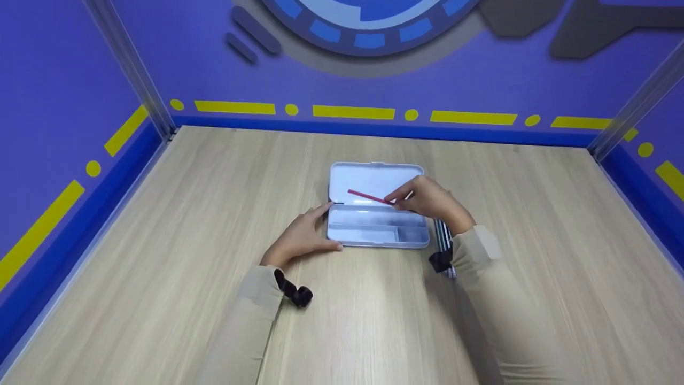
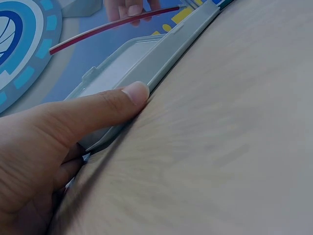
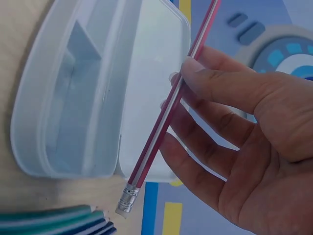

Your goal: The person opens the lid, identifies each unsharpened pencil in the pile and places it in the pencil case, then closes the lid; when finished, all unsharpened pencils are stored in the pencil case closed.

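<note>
A light-coloured plastic pencil case (image 1: 363, 234) lies unfolded on the table, its lid (image 1: 374, 179) tipped back on the far side. My left hand (image 1: 302, 235) holds the case's left end, thumb along the front wall and a finger near the hinge. Above the case, my right hand (image 1: 430, 200) pinches a red pencil (image 3: 152, 147) with white stripes between thumb and fingers. The pencil's metal ferrule and pale eraser (image 3: 127, 199) point toward the right side of the case. In the tray, dividers (image 3: 85, 41) form compartments, and no pencils show in them.
Several green and dark blue striped pencils (image 3: 58, 223) lie on the table right of the case, partly hidden by the right forearm in the head view. A blue wall panel (image 1: 352, 85) with yellow marks stands behind the wooden table (image 1: 224, 176).
</note>
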A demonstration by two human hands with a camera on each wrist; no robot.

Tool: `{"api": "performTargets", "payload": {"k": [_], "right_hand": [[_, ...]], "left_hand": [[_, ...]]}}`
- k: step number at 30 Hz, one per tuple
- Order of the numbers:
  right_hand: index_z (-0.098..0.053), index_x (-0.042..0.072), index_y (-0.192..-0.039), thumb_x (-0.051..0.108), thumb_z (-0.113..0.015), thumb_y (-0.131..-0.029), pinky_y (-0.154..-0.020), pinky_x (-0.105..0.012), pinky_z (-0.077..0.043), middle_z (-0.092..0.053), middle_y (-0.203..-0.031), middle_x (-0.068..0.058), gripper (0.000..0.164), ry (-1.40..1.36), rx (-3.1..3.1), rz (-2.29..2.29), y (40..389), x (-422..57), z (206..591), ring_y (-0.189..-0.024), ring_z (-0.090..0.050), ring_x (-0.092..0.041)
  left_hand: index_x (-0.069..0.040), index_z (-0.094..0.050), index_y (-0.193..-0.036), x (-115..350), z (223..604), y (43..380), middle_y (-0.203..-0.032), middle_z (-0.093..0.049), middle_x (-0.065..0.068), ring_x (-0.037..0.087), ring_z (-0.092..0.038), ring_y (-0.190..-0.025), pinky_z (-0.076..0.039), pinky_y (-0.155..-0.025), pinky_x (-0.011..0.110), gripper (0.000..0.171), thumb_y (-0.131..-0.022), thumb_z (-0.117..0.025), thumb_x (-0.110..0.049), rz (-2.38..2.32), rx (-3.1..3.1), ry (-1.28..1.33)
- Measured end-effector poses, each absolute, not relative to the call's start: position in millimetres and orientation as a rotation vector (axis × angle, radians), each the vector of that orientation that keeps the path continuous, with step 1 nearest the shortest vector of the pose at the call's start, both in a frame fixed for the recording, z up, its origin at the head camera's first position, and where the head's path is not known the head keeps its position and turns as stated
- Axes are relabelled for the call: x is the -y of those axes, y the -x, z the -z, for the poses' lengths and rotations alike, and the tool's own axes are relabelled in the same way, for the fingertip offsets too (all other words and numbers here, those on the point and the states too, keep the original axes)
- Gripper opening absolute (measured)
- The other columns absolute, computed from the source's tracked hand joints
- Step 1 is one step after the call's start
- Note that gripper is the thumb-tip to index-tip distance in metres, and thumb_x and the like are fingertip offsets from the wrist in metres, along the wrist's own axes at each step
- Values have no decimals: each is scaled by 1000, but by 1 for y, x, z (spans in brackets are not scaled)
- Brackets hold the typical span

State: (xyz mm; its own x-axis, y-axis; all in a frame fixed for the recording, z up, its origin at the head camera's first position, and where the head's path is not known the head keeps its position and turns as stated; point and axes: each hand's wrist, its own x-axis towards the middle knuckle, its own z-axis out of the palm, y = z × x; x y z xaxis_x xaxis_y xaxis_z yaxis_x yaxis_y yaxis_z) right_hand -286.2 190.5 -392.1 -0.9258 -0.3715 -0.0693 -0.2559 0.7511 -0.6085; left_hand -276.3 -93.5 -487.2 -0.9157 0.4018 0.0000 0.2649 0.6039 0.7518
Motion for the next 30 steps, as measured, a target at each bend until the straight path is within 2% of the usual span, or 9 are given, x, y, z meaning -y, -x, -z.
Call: {"api": "performTargets", "payload": {"k": [4,14,30], "right_hand": [[-77,12,-103,0,-68,-86,-84,-40,-55,-74,-104,-9,23,531,-2765,890,287,-181,395,-92,-64,-22],[-77,11,-102,0,-70,-83,-79,-37,-55,-74,-102,-9,23,542,-2793,855,287,-168,404,-87,-64,-19],[-72,6,-113,3,-69,-85,-90,-43,-54,-72,-109,-12,28,415,-2749,876,281,-179,401,-98,-65,-25]], "left_hand": [[-19,-33,-151,94,487,276,-152,-37,15,31,-33,-141,-27,-117,44,107,-62,-89,-41,-1216,-2653,-556],[-18,-35,-150,93,486,276,-150,-39,16,29,-35,-140,-29,-116,43,105,-63,-89,-40,-1218,-2654,-565],[-19,-34,-151,93,486,277,-153,-35,15,29,-30,-143,-24,-118,43,107,-62,-89,-42,-1227,-2632,-540]]}}
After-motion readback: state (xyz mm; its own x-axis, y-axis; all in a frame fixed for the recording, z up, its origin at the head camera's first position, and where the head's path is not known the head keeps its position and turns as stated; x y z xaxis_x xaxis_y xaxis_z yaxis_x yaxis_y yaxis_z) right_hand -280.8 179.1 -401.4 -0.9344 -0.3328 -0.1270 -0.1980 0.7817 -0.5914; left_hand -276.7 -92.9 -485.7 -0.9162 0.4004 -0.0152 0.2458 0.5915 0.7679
